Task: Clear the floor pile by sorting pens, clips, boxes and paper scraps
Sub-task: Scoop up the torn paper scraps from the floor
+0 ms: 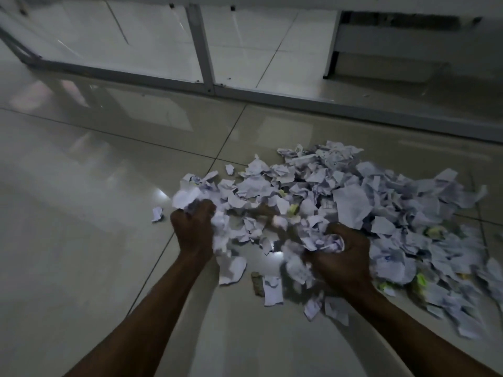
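Forearms, both bare, reach forward from the bottom edge over glossy pale grey floor tiles crossed by thin dark grout lines. Left hand is curled into a fist around a bunch of crumpled white paper scraps at the pile's left edge. Right hand clutches another wad of scraps nearer the pile's front. Between the wrists lies a small brownish strip on the tile. A wide heap of torn white paper scraps, flecked with yellow-green bits, spreads to the right and beyond the hands. Farther back, a grey metal frame with glass panels stands along the floor. The room is dim; pens, clips and boxes cannot be made out.
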